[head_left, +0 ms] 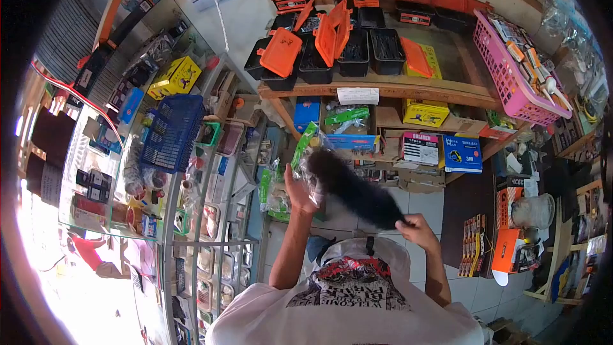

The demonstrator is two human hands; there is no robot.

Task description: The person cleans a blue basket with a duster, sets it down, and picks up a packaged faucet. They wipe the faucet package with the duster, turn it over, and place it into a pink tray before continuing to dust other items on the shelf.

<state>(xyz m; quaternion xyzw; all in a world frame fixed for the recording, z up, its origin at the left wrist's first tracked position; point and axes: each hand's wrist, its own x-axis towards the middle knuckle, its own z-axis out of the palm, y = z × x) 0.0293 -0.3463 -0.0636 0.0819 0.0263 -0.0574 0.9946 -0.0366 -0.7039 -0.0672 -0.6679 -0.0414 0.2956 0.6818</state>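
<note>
My right hand (pixel 419 230) is closed around the thin end of a black fluffy duster (pixel 361 195), which is smeared by motion. The duster slants up to the left, and its far end overlaps the packet by my other hand. My left hand (pixel 300 193) has its thumb up against a clear plastic packet (pixel 304 147) with a green header card; its other fingers are partly hidden behind the plastic. Another green-topped packet (pixel 273 188) hangs just left of that hand.
Black boxes with orange lids (pixel 281 51) stand on the wooden shelf (pixel 396 88) ahead. A pink basket (pixel 511 76) sits at its right end. Glass display shelves with a blue basket (pixel 172 134) line the left. A dark counter (pixel 469 217) with packaged goods is at right.
</note>
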